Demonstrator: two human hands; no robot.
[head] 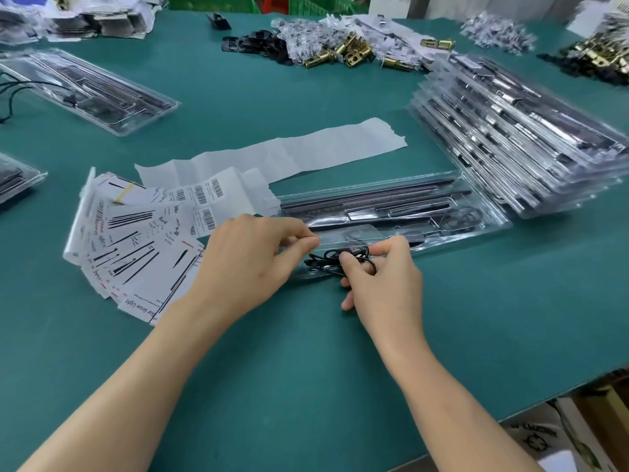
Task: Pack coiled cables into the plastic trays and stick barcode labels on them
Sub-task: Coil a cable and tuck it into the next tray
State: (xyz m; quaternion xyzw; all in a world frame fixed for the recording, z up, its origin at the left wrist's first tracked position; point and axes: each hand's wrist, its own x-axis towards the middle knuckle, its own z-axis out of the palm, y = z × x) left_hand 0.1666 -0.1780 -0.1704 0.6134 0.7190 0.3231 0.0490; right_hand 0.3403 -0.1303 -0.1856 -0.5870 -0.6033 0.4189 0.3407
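— Clear plastic, long and flat: what is item (a)?
— The plastic tray [490, 226]. It lies on the green table [306, 369] just ahead of both hands, with dark bars in its far compartments.
— And the black loops?
— The coiled cable [326, 257], at the tray's near edge; whether it is fully seated cannot be told. The right hand [381, 277] pinches it with curled fingers. The left hand [258, 253] pinches the tray's transparent edge just beside the coil.
— Items to the left?
— A strip of barcode labels [204, 195] on white backing, touching a fanned pile of printed cards [136, 247].
— To the right?
— A stack of filled trays [510, 137], just beside item (a).
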